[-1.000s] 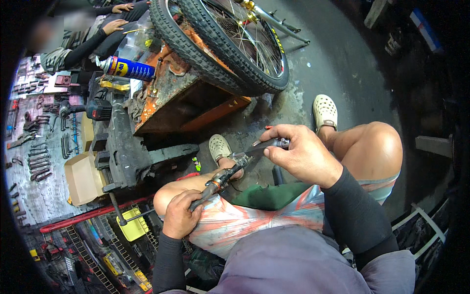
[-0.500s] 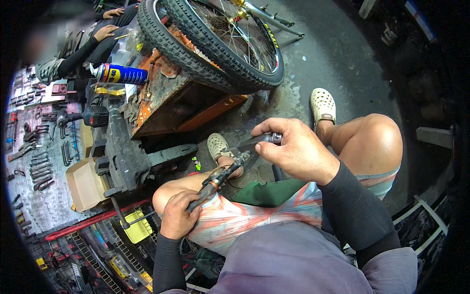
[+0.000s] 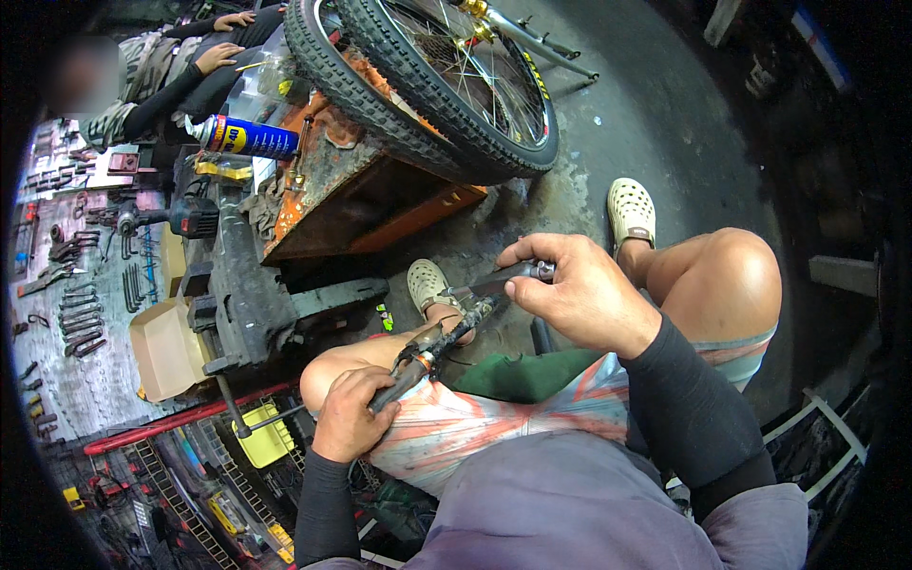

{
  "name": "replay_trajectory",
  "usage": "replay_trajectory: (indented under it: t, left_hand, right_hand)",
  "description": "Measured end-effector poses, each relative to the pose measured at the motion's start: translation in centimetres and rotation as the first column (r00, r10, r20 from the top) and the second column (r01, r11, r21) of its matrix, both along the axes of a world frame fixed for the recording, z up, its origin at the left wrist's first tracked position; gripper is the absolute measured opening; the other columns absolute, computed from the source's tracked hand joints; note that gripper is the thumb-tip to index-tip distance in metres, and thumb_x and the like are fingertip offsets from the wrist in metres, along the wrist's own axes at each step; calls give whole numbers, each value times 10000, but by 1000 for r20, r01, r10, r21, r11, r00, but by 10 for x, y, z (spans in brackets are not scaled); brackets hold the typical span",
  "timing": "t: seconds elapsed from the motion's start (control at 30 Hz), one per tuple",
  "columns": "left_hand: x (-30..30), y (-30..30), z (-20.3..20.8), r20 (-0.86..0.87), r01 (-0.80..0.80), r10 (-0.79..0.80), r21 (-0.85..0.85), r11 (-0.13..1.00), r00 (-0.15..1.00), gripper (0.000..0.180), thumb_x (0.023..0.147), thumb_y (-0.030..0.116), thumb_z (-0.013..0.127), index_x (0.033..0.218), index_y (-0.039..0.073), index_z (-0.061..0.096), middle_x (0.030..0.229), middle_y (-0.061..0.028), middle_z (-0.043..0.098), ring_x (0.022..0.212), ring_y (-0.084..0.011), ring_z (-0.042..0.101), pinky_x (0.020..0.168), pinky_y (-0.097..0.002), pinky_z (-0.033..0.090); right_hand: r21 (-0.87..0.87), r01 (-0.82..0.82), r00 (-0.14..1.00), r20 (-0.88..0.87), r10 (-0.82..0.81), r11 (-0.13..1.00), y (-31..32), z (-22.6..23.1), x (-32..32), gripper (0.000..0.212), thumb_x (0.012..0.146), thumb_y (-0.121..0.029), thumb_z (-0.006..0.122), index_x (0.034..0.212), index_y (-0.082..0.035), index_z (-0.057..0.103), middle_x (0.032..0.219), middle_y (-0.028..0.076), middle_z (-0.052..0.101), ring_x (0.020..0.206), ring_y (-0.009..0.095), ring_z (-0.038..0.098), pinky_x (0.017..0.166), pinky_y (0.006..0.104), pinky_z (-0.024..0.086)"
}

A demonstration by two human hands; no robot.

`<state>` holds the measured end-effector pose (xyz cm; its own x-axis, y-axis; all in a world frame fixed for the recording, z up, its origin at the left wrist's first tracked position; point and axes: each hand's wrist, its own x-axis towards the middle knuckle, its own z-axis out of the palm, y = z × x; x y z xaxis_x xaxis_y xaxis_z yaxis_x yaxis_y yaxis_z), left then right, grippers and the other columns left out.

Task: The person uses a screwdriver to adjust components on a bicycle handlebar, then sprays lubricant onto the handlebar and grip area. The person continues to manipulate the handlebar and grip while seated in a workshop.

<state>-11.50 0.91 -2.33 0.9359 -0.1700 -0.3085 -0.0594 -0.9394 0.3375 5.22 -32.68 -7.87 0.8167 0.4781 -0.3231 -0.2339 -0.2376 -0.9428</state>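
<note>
Behind both hands' dark rod [image 3: 446, 337] stand rusty box [image 3: 351, 195] and wheel [image 3: 437, 81].

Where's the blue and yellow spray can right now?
In the head view, the spray can lies on its side at upper left, atop the rusty orange metal box, just left of the bicycle wheel.

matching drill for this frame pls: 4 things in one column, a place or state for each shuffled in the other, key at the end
Things
1. left hand
2. right hand
3. spray can
4. bicycle wheel

Places or states
A. lying on its side at the workbench's far end
B. resting on the rusty orange metal box
C. gripping the lower end of a greasy black handlebar-like part over the left knee
D. closed around that part's upper end

Pairs: 1-C, 2-D, 3-A, 4-B
</note>
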Motion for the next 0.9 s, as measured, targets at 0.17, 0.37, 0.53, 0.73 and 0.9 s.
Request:
replay_trajectory:
  t: [0.17,0.37,0.53,0.73,0.9]
  left_hand:
    - [0,-2,3,-25,14,-14,12,1000,1000,385,767,101,911,1113,46,749,1174,-118,778,1145,-347,719,1043,-454,550]
    - [6,-1,6,81,-14,13,17,1000,997,495,803,145,921,1250,40,735,1259,-156,766,1196,-368,717,1078,-465,543]
    - [43,-27,10,192,-6,30,-123,992,981,620,847,221,931,1390,39,694,1306,-191,756,1211,-385,725,1066,-460,565]
    - [70,-36,16,346,157,-77,-208,965,935,285,1003,267,788,1217,80,766,969,-117,775,861,-333,742,796,-432,575]
    - [73,-26,11,284,216,-156,-196,956,946,193,1026,217,749,1163,81,763,931,-106,764,848,-342,739,784,-453,588]
  right_hand:
    - [47,39,998,48,-41,998,-1,-6,-3,392,925,-211,732,1216,48,779,920,224,792,822,275,765,807,424,598]
    - [196,-4,981,-188,42,981,-2,-2,-1,337,992,-185,729,1238,41,767,875,87,734,783,131,685,735,339,577]
    - [506,162,860,-493,130,847,-2,-2,-7,304,1052,-165,706,1284,31,727,883,-16,651,763,88,627,736,288,576]
    - [537,195,817,-553,167,821,0,-2,-9,316,1053,-155,739,1312,20,690,883,-10,642,716,95,616,665,311,583]
    - [543,149,806,-550,216,827,-1,4,-15,442,1035,-231,819,1372,32,707,780,-47,581,583,68,502,529,257,425]
